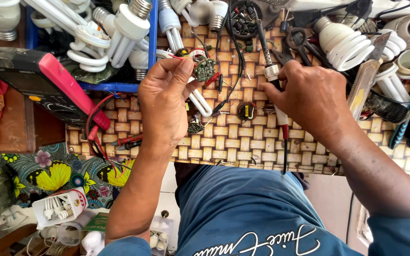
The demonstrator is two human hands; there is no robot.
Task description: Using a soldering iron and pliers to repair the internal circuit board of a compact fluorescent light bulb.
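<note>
Woven bamboo mat (224, 137) carried a lamp repair, with two hands at work.

At 12 o'clock the left hand (164, 102) pinched one small round circuit board (204, 69) between thumb and fingertips. At 1 o'clock the right hand (312, 97) had its fingers closed around one soldering iron (272, 71). I judged the hot tip could touch the black wires (236, 52) or a finger, because the board hung unsupported. One red multimeter (43, 80) lay at 10 o'clock.
</note>
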